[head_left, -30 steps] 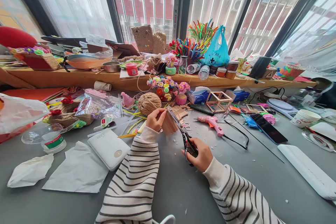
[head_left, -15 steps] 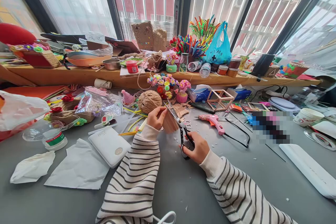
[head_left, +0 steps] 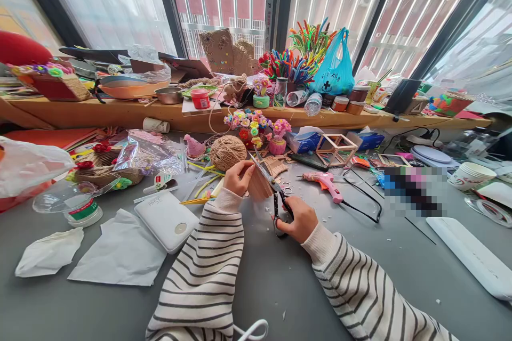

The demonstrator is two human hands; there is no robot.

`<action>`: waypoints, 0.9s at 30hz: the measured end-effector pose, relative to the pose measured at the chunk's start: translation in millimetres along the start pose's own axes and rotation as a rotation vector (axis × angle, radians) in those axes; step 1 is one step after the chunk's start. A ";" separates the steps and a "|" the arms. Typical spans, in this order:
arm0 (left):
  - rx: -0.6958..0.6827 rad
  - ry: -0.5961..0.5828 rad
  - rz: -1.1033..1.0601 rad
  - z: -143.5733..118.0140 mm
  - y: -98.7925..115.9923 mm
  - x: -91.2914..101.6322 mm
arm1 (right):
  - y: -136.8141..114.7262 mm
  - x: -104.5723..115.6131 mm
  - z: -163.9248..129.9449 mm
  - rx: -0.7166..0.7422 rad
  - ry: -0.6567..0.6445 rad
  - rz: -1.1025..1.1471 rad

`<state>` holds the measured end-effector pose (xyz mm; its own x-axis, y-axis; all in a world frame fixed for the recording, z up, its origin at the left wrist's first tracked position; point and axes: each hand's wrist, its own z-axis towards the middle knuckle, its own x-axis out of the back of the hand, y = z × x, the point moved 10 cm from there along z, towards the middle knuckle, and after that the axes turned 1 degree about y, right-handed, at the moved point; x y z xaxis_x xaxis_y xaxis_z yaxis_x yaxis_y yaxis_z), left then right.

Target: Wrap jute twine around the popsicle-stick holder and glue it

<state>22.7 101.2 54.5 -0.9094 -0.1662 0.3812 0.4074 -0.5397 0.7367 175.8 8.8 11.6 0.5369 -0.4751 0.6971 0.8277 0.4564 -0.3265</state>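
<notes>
My left hand is closed, pinching the edge of a piece of brown corrugated cardboard above the grey table. In my right hand is a pair of black-handled scissors, fingers and thumb in the loops. The scissor blades point away and to the left, lying along the upper right side of the cardboard near my left fingertips. Just behind my left hand sits a ball of brown twine. Small cardboard pieces lie on the table past the blades.
A pink glue gun with a black cord lies to the right. On the left are a white power bank and white paper. Craft flowers and a wooden stick frame stand towards the back, before a crowded ledge.
My right hand has shifted slightly left and up, and the scissor handles have drawn closer together. The left hand keeps its pinch on the cardboard. The view has tilted very slightly.
</notes>
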 end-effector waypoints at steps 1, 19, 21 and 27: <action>-0.003 0.001 0.000 0.0 0.2 0.1 | -0.4 0.3 0.1 0.007 0.004 -0.010; -0.034 0.007 -0.016 0.1 3.9 -0.5 | -2.7 -0.2 0.3 0.054 0.027 -0.124; -0.032 0.009 -0.014 -0.1 4.2 -0.5 | -2.9 -0.2 0.1 0.052 0.029 -0.122; -0.021 0.016 -0.008 -0.4 3.3 -0.4 | -2.8 0.1 0.1 0.046 0.025 -0.108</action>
<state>24.4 99.1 56.5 -0.9141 -0.1743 0.3661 0.3980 -0.5581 0.7281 173.5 7.5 12.7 0.4496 -0.5417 0.7102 0.8727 0.4357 -0.2202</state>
